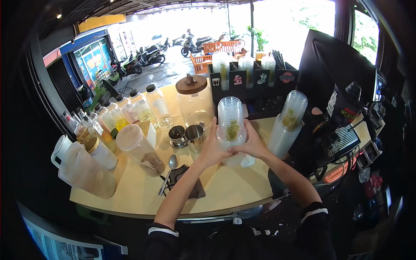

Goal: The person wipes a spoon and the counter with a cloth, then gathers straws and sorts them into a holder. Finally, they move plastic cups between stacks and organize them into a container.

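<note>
Both my hands grip a tall stack of clear plastic cups (231, 113) with a yellow-green print, upright over the wooden counter. My left hand (213, 147) wraps the stack's left side, and my right hand (255, 143) wraps its right side, the fingertips meeting low at the front. Further right stands a second stack of printed plastic cups (289, 119), tilted a little. A crumpled white tissue (248, 160) lies beside the base of the held stack. Left of my left hand are a metal pitcher (195, 138) and a small metal cup (177, 136).
A black cup organizer (252, 80) stands behind the stack, and a large glass jar (193, 106) left of it. Bottles (158, 106), a lidded plastic container (141, 149) and jugs (89, 169) fill the left side. A spoon (168, 173) rests on a dark cloth (185, 181). An espresso machine (333, 138) is at right.
</note>
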{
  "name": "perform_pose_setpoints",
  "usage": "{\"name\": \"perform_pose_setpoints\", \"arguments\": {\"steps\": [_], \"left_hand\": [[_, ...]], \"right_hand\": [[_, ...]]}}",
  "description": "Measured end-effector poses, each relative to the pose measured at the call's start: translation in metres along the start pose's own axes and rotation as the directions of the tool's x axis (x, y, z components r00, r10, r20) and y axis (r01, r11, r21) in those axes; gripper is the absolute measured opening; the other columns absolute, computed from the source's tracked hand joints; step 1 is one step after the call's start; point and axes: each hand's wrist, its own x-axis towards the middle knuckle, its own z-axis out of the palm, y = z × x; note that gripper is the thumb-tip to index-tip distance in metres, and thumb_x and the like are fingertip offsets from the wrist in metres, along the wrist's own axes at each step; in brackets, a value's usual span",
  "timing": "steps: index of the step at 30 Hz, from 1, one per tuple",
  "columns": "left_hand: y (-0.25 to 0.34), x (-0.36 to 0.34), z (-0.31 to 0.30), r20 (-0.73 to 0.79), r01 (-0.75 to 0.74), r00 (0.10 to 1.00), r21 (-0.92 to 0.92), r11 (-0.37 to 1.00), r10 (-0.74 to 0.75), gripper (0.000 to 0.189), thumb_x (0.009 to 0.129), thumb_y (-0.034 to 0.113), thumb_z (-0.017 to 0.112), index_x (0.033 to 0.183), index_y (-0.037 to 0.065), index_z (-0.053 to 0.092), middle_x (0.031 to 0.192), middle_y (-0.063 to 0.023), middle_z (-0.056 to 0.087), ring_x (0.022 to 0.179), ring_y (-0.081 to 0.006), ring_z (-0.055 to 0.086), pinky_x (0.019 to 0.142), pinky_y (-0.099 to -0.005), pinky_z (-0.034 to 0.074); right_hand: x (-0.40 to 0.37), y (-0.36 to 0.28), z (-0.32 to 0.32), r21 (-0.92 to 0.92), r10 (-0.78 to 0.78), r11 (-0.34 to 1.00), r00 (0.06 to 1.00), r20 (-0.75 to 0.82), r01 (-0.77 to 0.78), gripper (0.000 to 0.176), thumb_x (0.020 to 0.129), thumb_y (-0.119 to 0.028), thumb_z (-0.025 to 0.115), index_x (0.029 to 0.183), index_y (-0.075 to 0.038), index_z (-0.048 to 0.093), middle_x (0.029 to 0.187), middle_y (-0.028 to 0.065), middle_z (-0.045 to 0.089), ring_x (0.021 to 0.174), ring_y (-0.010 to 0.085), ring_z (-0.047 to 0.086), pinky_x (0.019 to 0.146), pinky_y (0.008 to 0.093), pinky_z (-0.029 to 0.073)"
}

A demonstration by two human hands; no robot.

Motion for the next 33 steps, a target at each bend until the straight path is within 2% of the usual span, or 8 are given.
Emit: {"name": "perform_pose_setpoints", "arguments": {"steps": [6, 8, 13, 16, 20, 28, 31, 33], "left_hand": [[-0.002, -0.001, 0.001, -0.011, -0.039, 0.999, 0.002, 0.999, 0.039, 0.123, 0.051, 0.019, 0.085, 0.142, 0.007, 0.003, 0.127, -0.0144, 0.045, 0.117, -0.0259, 0.046, 0.098, -0.0369, 0.037], [-0.003, -0.001, 0.0, -0.004, -0.047, 0.999, 0.027, 0.999, 0.047, 0.125, 0.053, 0.023, 0.084, 0.141, 0.003, -0.003, 0.126, -0.0172, 0.046, 0.116, -0.0291, 0.048, 0.098, -0.0367, 0.037], [-0.004, -0.001, -0.001, 0.011, -0.067, 0.998, 0.048, 0.997, 0.067, 0.128, 0.054, 0.025, 0.083, 0.139, 0.0, -0.01, 0.125, -0.0203, 0.047, 0.115, -0.032, 0.049, 0.099, -0.0364, 0.037], [-0.003, -0.003, -0.001, 0.012, -0.032, 0.999, -0.054, 0.998, 0.032, 0.122, 0.052, 0.014, 0.083, 0.143, 0.007, 0.002, 0.129, -0.0146, 0.042, 0.12, -0.026, 0.043, 0.1, -0.037, 0.035], [0.003, -0.004, -0.002, 0.021, -0.073, 0.997, 0.024, 0.997, 0.073, 0.126, 0.056, 0.024, 0.082, 0.141, 0.004, -0.008, 0.13, -0.0205, 0.042, 0.117, -0.0323, 0.046, 0.1, -0.0383, 0.036], [-0.005, 0.001, -0.01, 0.053, -0.045, 0.997, -0.062, 0.997, 0.048, 0.117, 0.055, 0.022, 0.085, 0.142, 0.008, 0.007, 0.136, -0.0126, 0.034, 0.125, -0.0268, 0.036, 0.103, -0.0422, 0.031], [0.001, 0.017, -0.043, 0.029, -0.04, 0.999, -0.022, 0.999, 0.041, 0.114, 0.062, 0.037, 0.08, 0.142, 0.006, 0.004, 0.138, -0.016, 0.03, 0.126, -0.0271, 0.035, 0.103, -0.0401, 0.031], [0.024, 0.033, -0.068, -0.184, -0.223, 0.971, -0.484, 0.846, 0.15, 0.105, 0.07, 0.046, 0.073, 0.142, 0.006, 0.008, 0.141, -0.0136, 0.025, 0.127, -0.0251, 0.033, 0.104, -0.0405, 0.029]], "right_hand": [[-0.003, 0.003, 0.005, 0.049, -0.024, 0.998, 0.998, -0.063, 0.028, 0.094, 0.049, -0.024, 0.085, 0.127, -0.003, 0.035, 0.119, 0.0117, 0.049, 0.112, 0.0206, 0.048, 0.096, 0.0349, 0.038], [-0.001, 0.012, 0.006, 0.095, -0.025, 0.995, 0.998, -0.051, 0.029, 0.093, 0.049, -0.013, 0.085, 0.125, -0.004, 0.034, 0.118, 0.0087, 0.046, 0.112, 0.0188, 0.045, 0.098, 0.0345, 0.036], [-0.003, 0.007, 0.007, 0.067, -0.065, 0.995, 0.994, -0.083, 0.071, 0.093, 0.048, -0.019, 0.085, 0.125, -0.003, 0.036, 0.116, 0.01, 0.049, 0.11, 0.0191, 0.048, 0.096, 0.034, 0.038], [-0.004, 0.008, 0.007, -0.022, -0.115, 0.993, 0.986, -0.123, 0.113, 0.09, 0.049, -0.024, 0.084, 0.124, -0.002, 0.039, 0.115, 0.0114, 0.052, 0.108, 0.02, 0.051, 0.094, 0.0341, 0.04], [0.005, 0.007, 0.01, 0.035, -0.215, 0.973, 0.953, -0.215, 0.227, 0.087, 0.051, -0.022, 0.084, 0.123, -0.001, 0.04, 0.113, 0.0116, 0.053, 0.106, 0.0195, 0.053, 0.092, 0.0329, 0.042], [0.05, -0.072, -0.026, 0.085, -0.299, 0.947, 0.948, -0.107, 0.309, 0.08, 0.06, -0.026, 0.081, 0.123, 0.001, 0.04, 0.111, 0.0125, 0.054, 0.103, 0.0181, 0.054, 0.091, 0.0311, 0.043], [0.057, -0.09, -0.041, 0.061, -0.305, 0.95, 0.952, -0.03, 0.306, 0.08, 0.061, -0.027, 0.081, 0.124, 0.001, 0.04, 0.111, 0.0132, 0.055, 0.103, 0.0183, 0.054, 0.091, 0.0315, 0.042], [0.058, -0.107, -0.048, 0.059, -0.304, 0.952, 0.953, 0.022, 0.302, 0.081, 0.061, -0.027, 0.081, 0.125, 0.001, 0.04, 0.113, 0.0134, 0.054, 0.105, 0.0185, 0.053, 0.093, 0.032, 0.041]]}}
